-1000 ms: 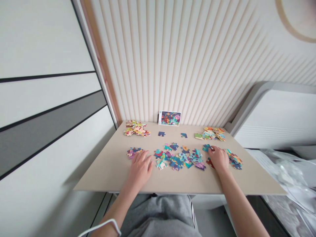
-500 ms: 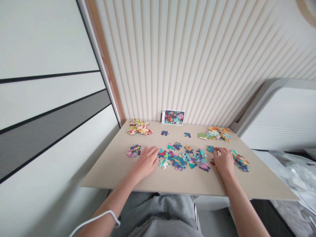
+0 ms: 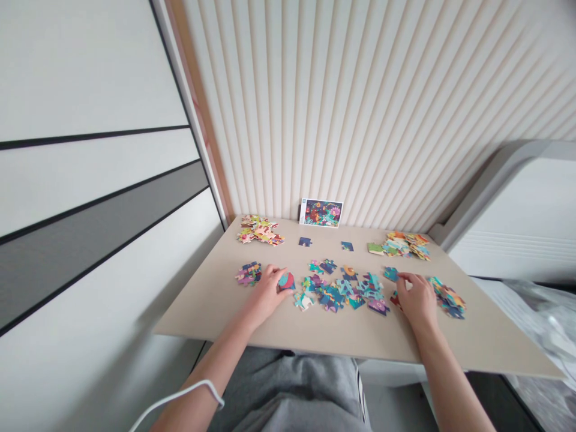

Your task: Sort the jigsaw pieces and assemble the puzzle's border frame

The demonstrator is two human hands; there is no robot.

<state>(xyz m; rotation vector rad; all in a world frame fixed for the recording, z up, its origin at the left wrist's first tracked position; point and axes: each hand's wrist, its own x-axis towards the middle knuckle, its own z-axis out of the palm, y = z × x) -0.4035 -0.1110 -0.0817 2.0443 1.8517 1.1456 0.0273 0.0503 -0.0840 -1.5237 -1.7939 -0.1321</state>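
My left hand (image 3: 265,294) is closed on a teal and red puzzle piece (image 3: 287,281), with the thumb below and the fingers above. Just right of it lies a loose cluster of blue, teal and purple puzzle pieces (image 3: 333,295). My right hand (image 3: 417,300) has thumb and forefinger curled together at the right edge of a blue puzzle piece (image 3: 390,273). Another reddish puzzle piece (image 3: 395,299) is partly hidden beside that hand. To its right is a heap of mixed-colour pieces (image 3: 450,298). A small purple and navy pile (image 3: 249,273) lies left of my left hand.
A picture card (image 3: 321,213) leans on the ribbed wall. Two navy pieces, one left (image 3: 305,242) and one right (image 3: 347,246), lie apart in front of it. Heaps sit at the back left (image 3: 260,231) and back right (image 3: 407,245) of the beige table (image 3: 292,330).
My left hand has taken hold of the teal and red piece and drawn it left from the cluster. My right hand stays by the blue piece. The view has shifted slightly.
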